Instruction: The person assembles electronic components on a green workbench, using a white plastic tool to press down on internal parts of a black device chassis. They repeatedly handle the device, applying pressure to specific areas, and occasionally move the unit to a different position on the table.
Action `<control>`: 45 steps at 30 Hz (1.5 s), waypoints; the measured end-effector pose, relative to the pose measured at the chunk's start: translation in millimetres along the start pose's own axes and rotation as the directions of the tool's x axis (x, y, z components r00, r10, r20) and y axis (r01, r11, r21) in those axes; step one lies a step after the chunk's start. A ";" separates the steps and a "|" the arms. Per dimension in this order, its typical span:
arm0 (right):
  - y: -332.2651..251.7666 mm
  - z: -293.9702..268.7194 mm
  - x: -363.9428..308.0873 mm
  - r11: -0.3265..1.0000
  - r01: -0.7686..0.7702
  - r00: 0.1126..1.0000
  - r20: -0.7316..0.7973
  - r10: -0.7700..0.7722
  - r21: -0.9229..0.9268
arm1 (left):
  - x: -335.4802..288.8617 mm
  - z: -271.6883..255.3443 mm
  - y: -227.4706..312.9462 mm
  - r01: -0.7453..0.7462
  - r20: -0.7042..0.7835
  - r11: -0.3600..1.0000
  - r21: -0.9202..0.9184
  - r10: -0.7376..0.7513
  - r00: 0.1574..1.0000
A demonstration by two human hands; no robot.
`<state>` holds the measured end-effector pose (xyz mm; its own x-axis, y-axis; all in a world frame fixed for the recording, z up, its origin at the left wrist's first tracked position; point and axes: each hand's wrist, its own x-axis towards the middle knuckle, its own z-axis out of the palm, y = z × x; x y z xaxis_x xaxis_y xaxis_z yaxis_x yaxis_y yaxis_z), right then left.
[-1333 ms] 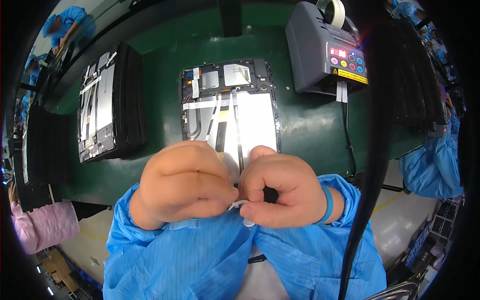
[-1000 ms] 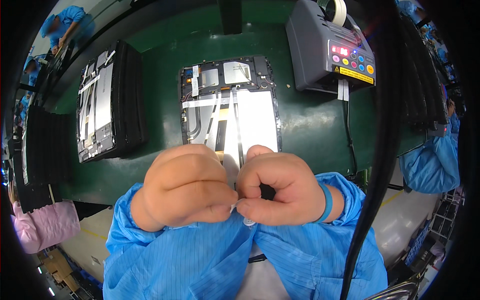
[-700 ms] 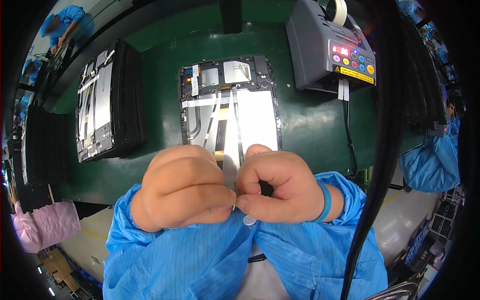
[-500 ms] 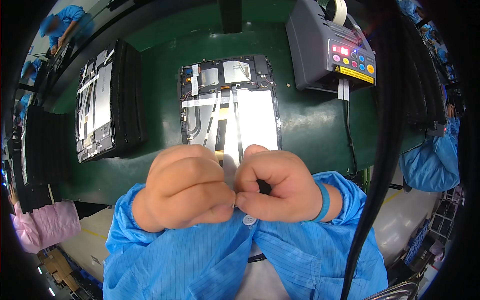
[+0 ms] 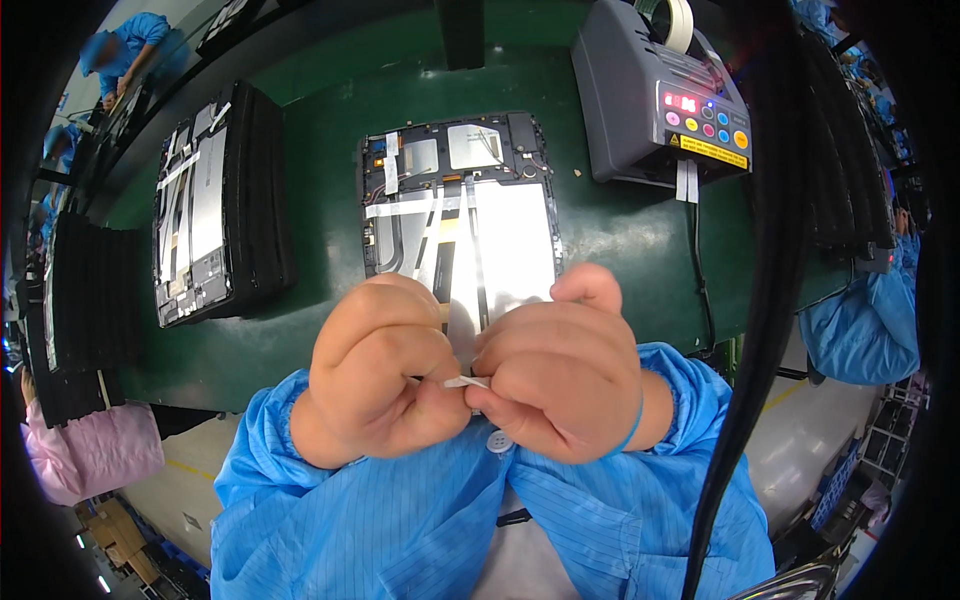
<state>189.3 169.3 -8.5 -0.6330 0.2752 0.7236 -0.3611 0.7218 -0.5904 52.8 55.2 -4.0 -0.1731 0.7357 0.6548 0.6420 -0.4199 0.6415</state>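
Note:
Between my two hands a small white strip point(image 5: 466, 381), which looks like tape, is pinched at both ends. The fingers of my left hand point(image 5: 385, 370) are curled closed on its left end. My right hand point(image 5: 560, 375) pinches the other end, its knuckles turned up and one finger sticking out. Both hands hover over the near end of an opened tablet-like device point(image 5: 525, 240) and hide that end. Its upper part shows black frame and small boards; silvery-white panels, ribbon cables and pale tape strips cover the rest.
A grey automatic tape dispenser point(image 5: 630, 120) stands at the far right, two pale strips hanging from its mouth and its cord trailing down. At left is a stack of similar devices point(image 5: 205, 200). A black strap or cable point(image 5: 745, 400) crosses the right side. Co-workers sit beyond.
My right hand has rolled over, knuckles up, and one finger now points away. My hands have parted slightly, so the white strip shows between them.

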 end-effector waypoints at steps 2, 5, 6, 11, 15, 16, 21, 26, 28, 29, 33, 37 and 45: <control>-0.1 0.0 -1.2 1.000 0.020 0.999 -0.039 -0.021 -0.019 | 1.5 2.0 -0.4 0.002 0.000 1.000 -0.014 -0.002 1.000; -1.0 2.1 -2.7 0.998 0.043 0.996 -0.073 -0.047 -0.053 | 1.0 1.6 -1.1 0.002 0.004 1.000 -0.031 -0.002 1.000; -1.2 2.7 -3.0 0.997 0.051 0.995 -0.081 -0.056 -0.065 | 0.7 1.4 -1.2 0.001 0.006 0.999 -0.034 -0.001 1.000; -2.1 3.9 -5.0 0.995 0.055 0.993 -0.097 -0.063 -0.080 | 0.3 1.9 -2.6 -0.025 -0.015 0.999 -0.041 0.024 1.000; -0.8 0.6 -3.8 0.997 0.025 0.999 -0.042 -0.028 -0.073 | 2.4 -0.8 -3.5 0.007 0.024 0.999 -0.037 -0.007 1.000; 1.0 -1.7 -3.5 0.997 -0.079 0.996 -0.031 0.080 0.011 | 3.1 -2.8 -5.0 0.042 0.051 0.998 -0.053 -0.039 0.998; 11.3 -9.6 -20.0 0.496 -0.573 0.705 0.085 0.704 0.652 | 15.4 -12.7 -12.9 0.304 0.193 0.952 -0.047 -0.290 0.938; 9.8 -15.1 -20.5 0.164 -0.548 0.696 0.338 0.634 0.820 | 26.3 -6.5 -7.5 0.401 0.266 0.895 -0.194 -0.346 0.900; 10.5 -17.3 -20.0 0.077 -0.519 0.717 0.385 0.581 0.851 | 32.5 -1.8 -3.2 0.436 0.284 0.852 -0.290 -0.358 0.890; 11.4 -17.7 -21.6 0.086 -0.531 0.716 0.392 0.577 0.843 | 35.5 -1.9 -2.6 0.411 0.296 0.874 -0.260 -0.333 0.895; 6.8 -25.3 -26.7 0.326 -0.570 0.708 0.249 0.661 0.754 | 44.3 5.6 -4.1 0.383 0.278 0.899 -0.211 -0.320 0.905; 28.5 -52.7 -33.9 0.694 -0.483 0.677 -0.274 0.683 0.534 | 56.5 20.2 -11.2 0.445 0.173 0.868 -0.219 -0.415 0.893; 91.5 -156.2 -21.9 0.707 -0.577 0.560 -0.432 0.707 0.409 | 129.3 75.3 -23.2 -0.276 0.419 0.928 0.250 0.153 0.895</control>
<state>277.1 328.5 -22.6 -0.3140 0.9386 0.1428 -0.1702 0.0924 -0.9811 71.7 200.1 35.7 0.2560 0.8167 0.5172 0.8304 -0.4597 0.3149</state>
